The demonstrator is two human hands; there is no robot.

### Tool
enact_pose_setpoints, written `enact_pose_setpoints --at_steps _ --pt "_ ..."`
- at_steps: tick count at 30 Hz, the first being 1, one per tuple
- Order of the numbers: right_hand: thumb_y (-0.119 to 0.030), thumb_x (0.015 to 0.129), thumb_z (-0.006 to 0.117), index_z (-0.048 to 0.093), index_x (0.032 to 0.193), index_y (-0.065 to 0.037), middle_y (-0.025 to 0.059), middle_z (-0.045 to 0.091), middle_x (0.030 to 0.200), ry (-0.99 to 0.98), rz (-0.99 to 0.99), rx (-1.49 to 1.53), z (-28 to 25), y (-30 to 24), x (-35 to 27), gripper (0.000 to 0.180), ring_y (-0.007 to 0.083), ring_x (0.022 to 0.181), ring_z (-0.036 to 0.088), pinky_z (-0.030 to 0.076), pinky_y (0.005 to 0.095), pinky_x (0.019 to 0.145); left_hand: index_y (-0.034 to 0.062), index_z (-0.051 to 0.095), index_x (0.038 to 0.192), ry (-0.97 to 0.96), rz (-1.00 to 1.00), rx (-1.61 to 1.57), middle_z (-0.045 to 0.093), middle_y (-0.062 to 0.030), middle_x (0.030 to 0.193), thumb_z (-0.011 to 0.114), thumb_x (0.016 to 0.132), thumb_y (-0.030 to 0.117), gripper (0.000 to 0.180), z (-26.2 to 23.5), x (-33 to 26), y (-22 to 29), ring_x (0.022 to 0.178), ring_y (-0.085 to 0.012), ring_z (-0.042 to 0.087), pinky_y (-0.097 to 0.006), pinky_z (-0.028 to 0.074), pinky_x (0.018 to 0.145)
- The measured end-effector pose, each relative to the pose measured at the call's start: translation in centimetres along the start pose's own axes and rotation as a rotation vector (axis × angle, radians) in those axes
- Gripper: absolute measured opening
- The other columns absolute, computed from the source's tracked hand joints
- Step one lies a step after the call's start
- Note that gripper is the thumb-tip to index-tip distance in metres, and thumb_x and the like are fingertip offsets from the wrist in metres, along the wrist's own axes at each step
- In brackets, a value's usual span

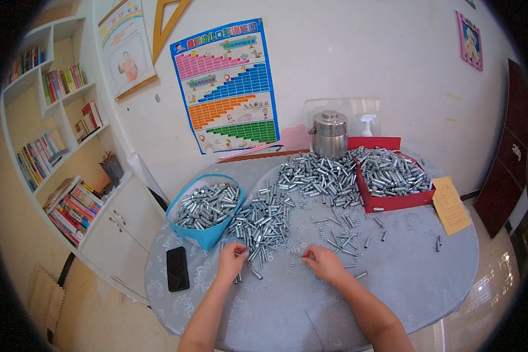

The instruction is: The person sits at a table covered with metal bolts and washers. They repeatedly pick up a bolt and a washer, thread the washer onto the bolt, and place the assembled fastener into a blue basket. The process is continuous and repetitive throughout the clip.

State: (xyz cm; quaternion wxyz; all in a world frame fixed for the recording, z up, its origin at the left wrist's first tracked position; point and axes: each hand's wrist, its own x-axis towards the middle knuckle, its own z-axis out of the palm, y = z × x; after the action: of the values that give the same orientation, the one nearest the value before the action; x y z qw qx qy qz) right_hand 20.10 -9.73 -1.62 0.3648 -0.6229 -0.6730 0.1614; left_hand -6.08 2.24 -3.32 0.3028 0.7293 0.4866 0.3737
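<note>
Metal bolts (259,227) lie heaped across the middle of a grey tablecloth (276,317), with more filling a blue bin (204,237) on the left and a red box (400,202) at the far right. At the near edge of the heap, a person's left hand (233,259) bends its fingers in toward the thumb, beside the closest bolts. The right hand (324,261), set apart from it across a narrow gap, draws thumb and fingertips near each other in a pinching shape. Whether either set of fingers grips a part cannot be told at this size.

Small rings (292,264) dot the cloth between the two hands, and a few loose bolts lie scattered to the right. Work this fine would seem to favour a light fingertip pinch, one part at a time, with both hands low and close together over the bare cloth. Picking from the heap's near edge should keep the pile from sliding, and gathering the rings into one patch would make them easier to lift. A black phone (178,268) rests at left, clear of the hands.
</note>
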Motion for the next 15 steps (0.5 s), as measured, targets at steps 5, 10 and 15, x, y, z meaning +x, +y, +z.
enact_pose_setpoints --at_steps 5,10,15 --pt "-0.011 0.077 0.060 0.048 0.108 -0.007 0.0068 0.060 0.080 0.060 0.079 0.403 0.3 -0.7 0.4 0.033 0.0169 0.072 0.058 0.045 0.0278 0.063 -0.0019 0.051 0.099 -0.275 -0.285 -0.942 0.059 -0.0131 0.091 0.055 0.078 0.000 0.021 0.6 -2.5 6.0 0.086 -0.0236 0.059 -0.031 0.049 0.076" --pt "-0.003 0.078 0.059 0.045 0.109 -0.005 0.0060 0.058 0.082 0.066 0.088 0.834 0.5 -1.9 0.5 0.034 0.0113 0.077 0.056 0.046 0.0239 0.067 -0.0018 0.049 0.098 -0.298 -0.376 -1.261 0.057 -0.0164 0.096 0.053 0.079 -0.001 0.019 2.6 -4.3 7.3 0.091 -0.0278 0.058 -0.033 0.049 0.080" --pt "-0.002 0.076 0.060 0.044 0.104 -0.004 0.0053 0.058 0.082 0.125 0.071 1.058 1.4 -2.8 0.3 0.032 0.0104 0.076 0.056 0.045 0.0220 0.066 -0.0010 0.047 0.096 -0.244 -0.403 -1.346 0.056 -0.0185 0.097 0.052 0.079 -0.003 0.018 3.7 -5.2 8.0 0.093 -0.0287 0.057 -0.034 0.049 0.080"
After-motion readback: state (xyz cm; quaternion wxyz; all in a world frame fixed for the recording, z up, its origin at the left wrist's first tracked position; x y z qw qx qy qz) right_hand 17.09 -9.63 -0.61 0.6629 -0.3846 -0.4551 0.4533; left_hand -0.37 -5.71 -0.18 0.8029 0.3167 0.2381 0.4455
